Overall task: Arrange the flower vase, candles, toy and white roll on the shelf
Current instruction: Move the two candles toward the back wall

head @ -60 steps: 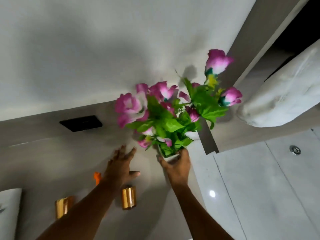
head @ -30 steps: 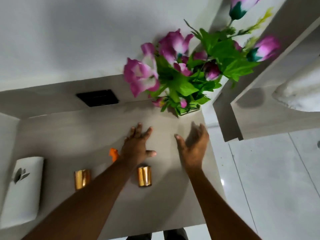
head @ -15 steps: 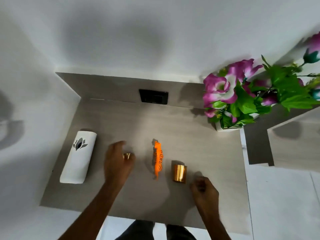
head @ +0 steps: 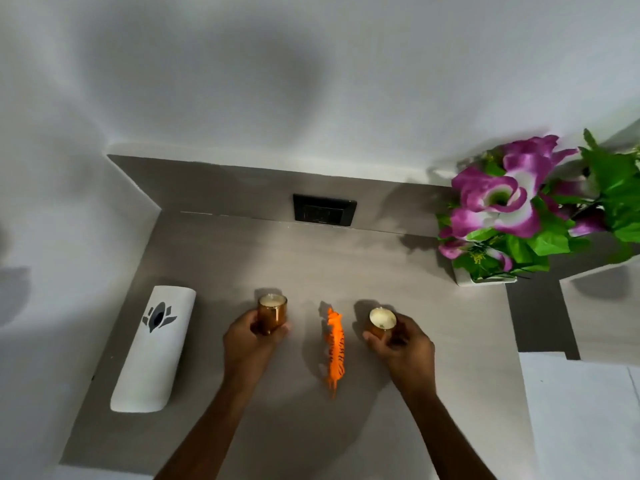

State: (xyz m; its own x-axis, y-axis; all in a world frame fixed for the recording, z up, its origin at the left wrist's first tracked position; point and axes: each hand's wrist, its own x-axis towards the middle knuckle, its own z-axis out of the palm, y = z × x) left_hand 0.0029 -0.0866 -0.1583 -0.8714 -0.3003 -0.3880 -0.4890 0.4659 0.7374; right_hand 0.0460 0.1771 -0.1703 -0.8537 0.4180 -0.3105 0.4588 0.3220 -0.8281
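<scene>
Since half a second earlier both hands have closed on the candles: the left hand point(head: 247, 344), which then merely covered one, now wraps its fingers point(head: 273, 332) around the left candle point(head: 272, 312), and the right hand point(head: 405, 342), then a loose fist near the shelf's front edge, has come forward to grip the right candle point(head: 382, 322) with thumb and fingertips. The left candle stands upright, while the right one is tilted so its pale wax top faces the camera. Between the two hands lies the orange striped toy point(head: 335, 348), lengthwise and touching neither. To do this step well, the person would probably set the tilted candle level before letting go, keep both glasses at equal spacing on either side of the toy, and release with the fingers opening outward so the toy is not nudged. Both amber holders look filled nearly to the rim with cream-coloured wax; no wick can be made out. Farther out, the white roll point(head: 154, 348) lies on its side at the left end of the shelf point(head: 346, 265), well apart from the hands. The flower vase point(head: 485, 279) stands at the back right corner, its small white pot packed with pink blooms and green leaves that spill over the rim. A dark socket plate point(head: 324, 209) sits in the back panel.
</scene>
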